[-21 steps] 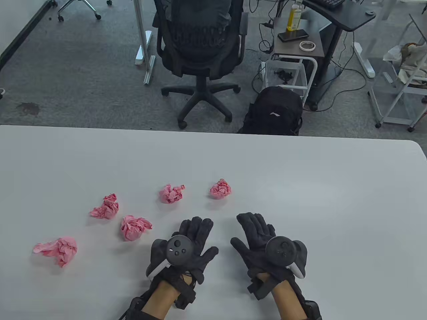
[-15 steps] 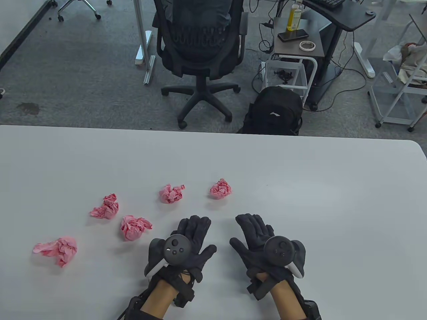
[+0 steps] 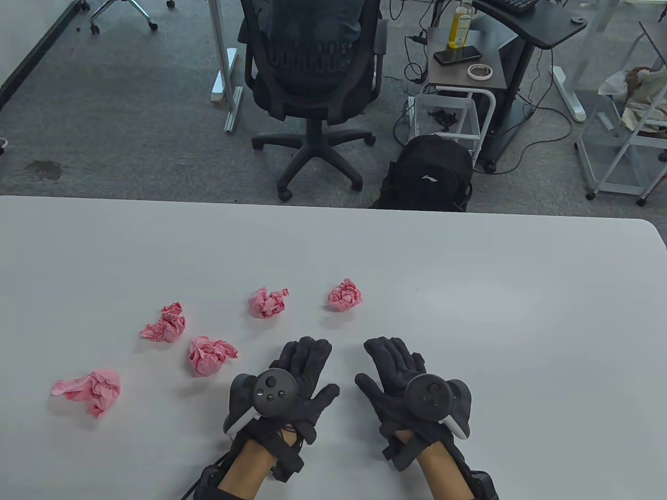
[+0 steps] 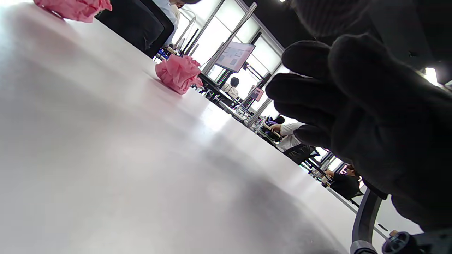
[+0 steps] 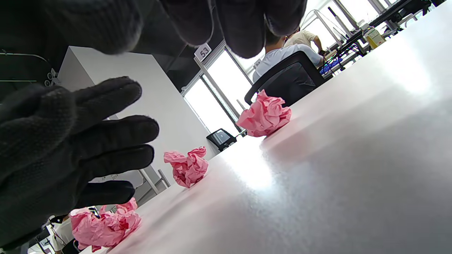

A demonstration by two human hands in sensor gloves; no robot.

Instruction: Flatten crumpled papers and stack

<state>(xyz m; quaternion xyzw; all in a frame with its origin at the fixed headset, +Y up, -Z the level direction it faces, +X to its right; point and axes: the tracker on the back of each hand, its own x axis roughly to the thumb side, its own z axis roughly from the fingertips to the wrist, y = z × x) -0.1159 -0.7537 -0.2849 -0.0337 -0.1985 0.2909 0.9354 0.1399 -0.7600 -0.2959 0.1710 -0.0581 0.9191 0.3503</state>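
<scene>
Several pink crumpled paper balls lie on the white table (image 3: pixel 469 312). The nearest ones are at centre (image 3: pixel 268 302), centre right (image 3: pixel 344 295) and left of my left hand (image 3: pixel 209 355); two more lie further left (image 3: pixel 165 323) (image 3: pixel 89 390). My left hand (image 3: pixel 318 367) and right hand (image 3: pixel 372 364) hover side by side near the front edge, palms down, fingers spread, holding nothing. Both are short of the balls. The right wrist view shows three balls (image 5: pixel 265 114) (image 5: pixel 189 167) (image 5: pixel 106 224); the left wrist view shows two (image 4: pixel 178 73) (image 4: pixel 72 7).
Beyond the table's far edge stand a black office chair (image 3: pixel 312 62) and a black backpack (image 3: pixel 430 174) on the floor. A side table (image 3: pixel 464 67) with a bottle, phone and tape roll is at the back right.
Both hands have drifted slightly left and toward the front edge, the right one more. The paper balls have not moved.
</scene>
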